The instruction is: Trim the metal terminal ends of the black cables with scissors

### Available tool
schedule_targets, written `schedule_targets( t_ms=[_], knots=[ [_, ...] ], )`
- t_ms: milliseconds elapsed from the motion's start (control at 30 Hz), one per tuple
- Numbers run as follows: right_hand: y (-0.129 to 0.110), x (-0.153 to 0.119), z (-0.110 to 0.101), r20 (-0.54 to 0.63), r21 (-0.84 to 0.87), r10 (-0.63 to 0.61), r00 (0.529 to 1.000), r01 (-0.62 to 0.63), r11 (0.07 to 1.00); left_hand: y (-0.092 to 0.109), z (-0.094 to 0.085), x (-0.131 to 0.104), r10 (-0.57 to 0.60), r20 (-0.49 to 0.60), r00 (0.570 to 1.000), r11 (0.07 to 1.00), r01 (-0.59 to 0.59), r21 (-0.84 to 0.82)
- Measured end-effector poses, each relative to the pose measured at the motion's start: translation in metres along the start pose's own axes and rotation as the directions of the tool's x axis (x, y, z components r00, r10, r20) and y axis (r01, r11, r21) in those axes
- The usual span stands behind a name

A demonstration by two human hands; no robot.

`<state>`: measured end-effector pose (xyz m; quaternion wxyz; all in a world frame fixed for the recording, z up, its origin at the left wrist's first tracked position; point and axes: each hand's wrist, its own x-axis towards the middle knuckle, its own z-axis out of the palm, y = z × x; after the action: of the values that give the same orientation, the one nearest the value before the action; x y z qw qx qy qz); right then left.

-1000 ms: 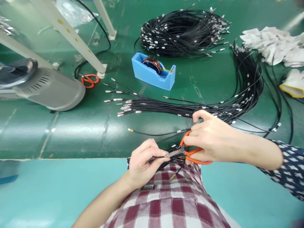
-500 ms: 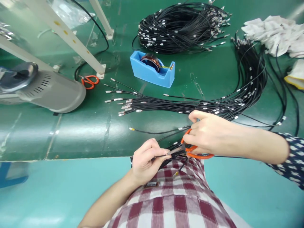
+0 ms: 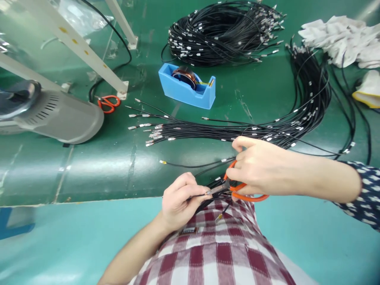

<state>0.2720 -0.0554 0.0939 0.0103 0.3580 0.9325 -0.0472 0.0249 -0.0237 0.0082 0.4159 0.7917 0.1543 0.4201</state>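
Note:
Near the table's front edge, my left hand (image 3: 181, 200) pinches the end of a thin black cable (image 3: 196, 194) between thumb and fingers. My right hand (image 3: 252, 166) is wrapped round orange-handled scissors (image 3: 251, 197), whose blades point left and meet the cable end at my left fingertips. Whether the blades are cutting cannot be made out. More black cables lie under the scissors and over my lap, one with a yellow-tagged end (image 3: 219, 216). Just beyond my hands, a bundle of black cables (image 3: 190, 132) with white labels runs across the table.
A coil of black cables (image 3: 219, 39) sits at the back, behind a blue tape dispenser (image 3: 187, 93). White gloves (image 3: 341, 39) lie at the back right. On the left are a grey machine (image 3: 65, 114), metal posts (image 3: 89, 55) and a second pair of orange scissors (image 3: 109, 104).
The whole view has shifted slightly left. Both hands keep almost the same pose, with the scissor blades still at the cable end.

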Motion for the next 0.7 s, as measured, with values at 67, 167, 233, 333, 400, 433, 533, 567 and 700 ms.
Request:
schedule_targets(
  t_ms=[67, 167, 233, 333, 400, 433, 533, 567, 700],
  knots=[
    [-0.001, 0.000, 0.000, -0.005, -0.022, -0.009, 1.000, 0.008, 1.000, 0.000, 0.000, 0.000, 0.003, 0.007, 1.000, 1.000, -0.003, 0.006],
    [0.000, 0.001, 0.004, 0.004, -0.050, -0.019, 1.000, 0.019, 0.999, -0.002, 0.001, -0.002, 0.008, 0.009, 1.000, 1.000, -0.008, -0.011],
    [0.001, 0.002, 0.008, 0.025, 0.000, -0.018, 1.000, 0.018, 1.000, -0.003, 0.002, -0.004, 0.008, 0.006, 1.000, 1.000, -0.008, -0.022],
    [0.003, 0.003, 0.016, 0.061, 0.137, -0.004, 0.998, -0.004, 0.991, -0.004, 0.003, -0.007, 0.001, -0.007, 1.000, 1.000, -0.001, -0.027],
    [0.004, 0.003, 0.019, 0.061, 0.181, 0.018, 0.998, -0.029, 0.983, -0.004, 0.003, -0.008, -0.014, -0.015, 1.000, 0.999, 0.014, -0.040],
    [0.004, 0.003, 0.019, 0.048, 0.187, 0.033, 0.998, -0.041, 0.981, -0.004, 0.002, -0.008, -0.022, -0.018, 1.000, 0.999, 0.021, -0.050],
    [0.003, 0.002, 0.014, -0.006, 0.152, 0.054, 0.999, -0.052, 0.987, -0.002, 0.001, -0.006, -0.035, -0.017, 0.999, 0.997, 0.033, -0.063],
    [0.003, 0.001, 0.011, -0.012, 0.125, 0.050, 0.999, -0.048, 0.991, -0.002, 0.001, -0.004, -0.034, -0.015, 0.999, 0.998, 0.033, -0.061],
    [0.001, 0.000, 0.002, 0.000, 0.021, 0.008, 1.000, -0.008, 1.000, 0.001, 0.000, 0.000, -0.013, 0.000, 1.000, 0.999, 0.013, -0.038]
  ],
)
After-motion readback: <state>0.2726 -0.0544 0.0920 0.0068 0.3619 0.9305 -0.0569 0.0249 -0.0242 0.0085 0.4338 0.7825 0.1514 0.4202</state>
